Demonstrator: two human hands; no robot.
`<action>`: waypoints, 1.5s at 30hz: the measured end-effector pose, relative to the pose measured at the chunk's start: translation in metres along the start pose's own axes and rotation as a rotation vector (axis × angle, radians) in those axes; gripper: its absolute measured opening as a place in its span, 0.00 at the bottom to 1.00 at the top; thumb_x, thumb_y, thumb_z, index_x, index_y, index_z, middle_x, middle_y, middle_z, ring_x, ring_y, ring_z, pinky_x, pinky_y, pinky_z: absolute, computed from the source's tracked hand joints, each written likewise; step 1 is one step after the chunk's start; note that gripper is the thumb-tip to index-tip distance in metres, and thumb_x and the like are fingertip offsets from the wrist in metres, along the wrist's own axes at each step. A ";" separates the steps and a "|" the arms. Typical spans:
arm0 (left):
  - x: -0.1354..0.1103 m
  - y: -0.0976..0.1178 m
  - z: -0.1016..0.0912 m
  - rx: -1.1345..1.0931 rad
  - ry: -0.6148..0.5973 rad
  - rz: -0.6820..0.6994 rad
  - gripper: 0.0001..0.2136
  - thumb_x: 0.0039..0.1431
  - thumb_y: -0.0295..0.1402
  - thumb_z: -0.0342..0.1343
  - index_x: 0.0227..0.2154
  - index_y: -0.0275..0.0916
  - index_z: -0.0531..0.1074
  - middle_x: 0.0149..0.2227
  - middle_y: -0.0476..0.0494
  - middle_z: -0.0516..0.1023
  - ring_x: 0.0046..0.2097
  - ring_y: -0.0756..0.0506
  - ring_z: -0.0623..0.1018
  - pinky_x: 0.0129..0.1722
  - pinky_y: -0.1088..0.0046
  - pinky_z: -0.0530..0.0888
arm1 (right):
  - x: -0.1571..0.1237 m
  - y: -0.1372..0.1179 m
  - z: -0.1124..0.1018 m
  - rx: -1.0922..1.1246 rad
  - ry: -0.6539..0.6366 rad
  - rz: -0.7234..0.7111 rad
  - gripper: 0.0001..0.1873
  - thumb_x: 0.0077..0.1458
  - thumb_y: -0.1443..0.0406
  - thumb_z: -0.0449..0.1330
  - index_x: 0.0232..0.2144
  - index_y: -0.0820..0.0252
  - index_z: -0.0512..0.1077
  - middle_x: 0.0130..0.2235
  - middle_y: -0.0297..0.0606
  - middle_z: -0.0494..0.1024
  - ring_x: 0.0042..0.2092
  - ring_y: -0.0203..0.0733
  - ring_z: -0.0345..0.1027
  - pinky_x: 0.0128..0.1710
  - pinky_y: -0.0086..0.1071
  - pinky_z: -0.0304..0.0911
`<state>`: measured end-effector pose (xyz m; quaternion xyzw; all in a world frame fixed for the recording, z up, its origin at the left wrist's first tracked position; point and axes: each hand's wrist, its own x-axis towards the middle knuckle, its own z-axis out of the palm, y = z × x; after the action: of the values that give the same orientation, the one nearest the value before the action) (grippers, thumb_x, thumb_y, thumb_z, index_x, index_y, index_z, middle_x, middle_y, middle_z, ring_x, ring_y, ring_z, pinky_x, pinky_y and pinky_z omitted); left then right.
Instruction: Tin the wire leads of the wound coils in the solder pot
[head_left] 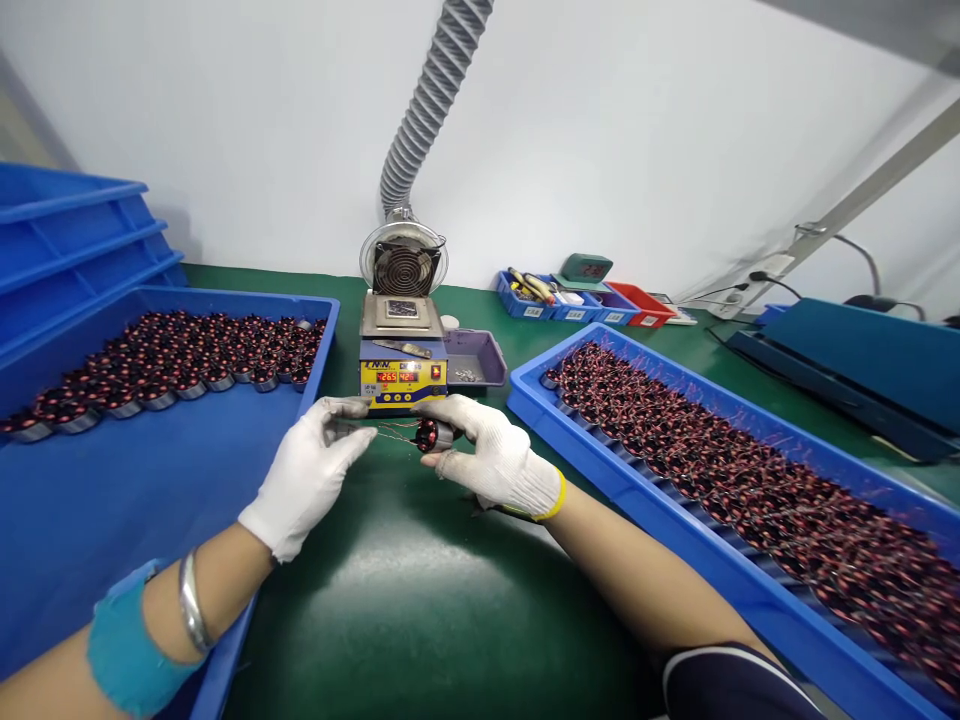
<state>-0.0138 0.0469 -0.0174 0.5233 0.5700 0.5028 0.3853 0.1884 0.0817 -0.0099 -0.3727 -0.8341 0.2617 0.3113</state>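
Observation:
My right hand [487, 452], in a white knitted glove with a yellow cuff, grips a small motor stator [433, 435] between thumb and fingers. Its copper-coloured windings and black end face left. Thin wire leads [394, 432] stretch from it towards my left hand [313, 462], which is also gloved. There the thumb and forefinger are apart, with the lead ends close to their tips; the other fingers curl behind. Just beyond both hands stands a yellow and blue solder pot [403, 375] with red digits and a square metal well on top.
A blue tray [247, 455] of stators lies left, beside stacked blue trays [67, 235]. Another blue tray [600, 465], full of wired stators, lies right. A fume hose [431, 110] hangs behind the pot. Farther back are a purple tray [487, 362] and small bins [536, 308].

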 end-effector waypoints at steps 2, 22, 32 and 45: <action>0.000 0.003 -0.001 -0.056 -0.105 -0.066 0.19 0.49 0.40 0.56 0.43 0.35 0.68 0.41 0.42 0.75 0.41 0.43 0.75 0.39 0.65 0.71 | -0.001 -0.002 -0.001 0.004 -0.016 -0.016 0.24 0.46 0.66 0.63 0.48 0.58 0.69 0.46 0.38 0.73 0.46 0.40 0.68 0.47 0.33 0.64; -0.003 -0.008 0.003 0.189 0.029 0.153 0.03 0.47 0.32 0.55 0.24 0.39 0.71 0.46 0.43 0.73 0.48 0.44 0.73 0.49 0.68 0.68 | -0.005 -0.002 0.014 -0.246 0.056 -0.049 0.25 0.46 0.59 0.62 0.49 0.54 0.68 0.45 0.37 0.74 0.46 0.43 0.69 0.43 0.34 0.66; -0.005 0.005 0.003 0.181 -0.167 -0.017 0.08 0.48 0.35 0.54 0.28 0.37 0.73 0.32 0.45 0.78 0.37 0.45 0.76 0.39 0.69 0.71 | 0.017 0.007 0.004 -0.067 0.221 0.062 0.28 0.43 0.61 0.64 0.49 0.56 0.67 0.43 0.38 0.74 0.43 0.40 0.69 0.44 0.34 0.66; -0.001 -0.002 0.005 -0.059 -0.186 -0.141 0.18 0.46 0.37 0.57 0.40 0.35 0.65 0.39 0.40 0.75 0.40 0.44 0.75 0.42 0.63 0.70 | 0.170 0.026 -0.054 -0.407 0.170 0.307 0.23 0.50 0.51 0.52 0.32 0.65 0.74 0.28 0.38 0.74 0.33 0.39 0.68 0.37 0.32 0.61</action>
<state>-0.0093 0.0470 -0.0208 0.5148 0.5522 0.4403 0.4860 0.1495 0.2411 0.0641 -0.5702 -0.7742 0.1007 0.2556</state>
